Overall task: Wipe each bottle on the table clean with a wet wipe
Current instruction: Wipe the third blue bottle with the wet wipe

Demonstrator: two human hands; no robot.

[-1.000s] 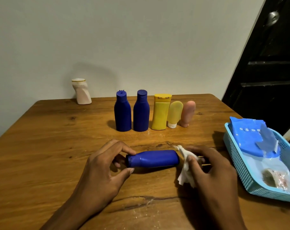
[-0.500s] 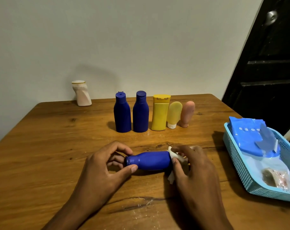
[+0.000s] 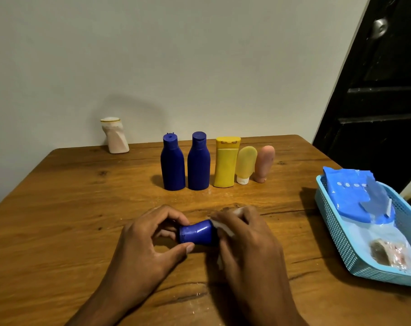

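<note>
A blue bottle (image 3: 196, 232) lies on its side near the table's front, cap end to the left. My left hand (image 3: 150, 243) pinches the cap end between thumb and fingers. My right hand (image 3: 244, 241) wraps a white wet wipe (image 3: 223, 228) around the bottle's body, covering most of it. Behind stand two blue bottles (image 3: 172, 162) (image 3: 198, 161), a yellow bottle (image 3: 225, 162), a pale yellow tube (image 3: 245, 164) and a pink tube (image 3: 263, 163). A white bottle (image 3: 114, 135) stands alone at the back left.
A light blue basket (image 3: 336, 234) sits at the right edge of the wooden table (image 3: 58, 208), holding a blue wet-wipe pack (image 3: 350, 191) and a small wrapped item (image 3: 383, 252). A dark door (image 3: 378, 90) is at the right.
My right hand has slid leftward along the bottle with the wipe, from its base end up over most of its body. My left hand has stayed on the cap end.
</note>
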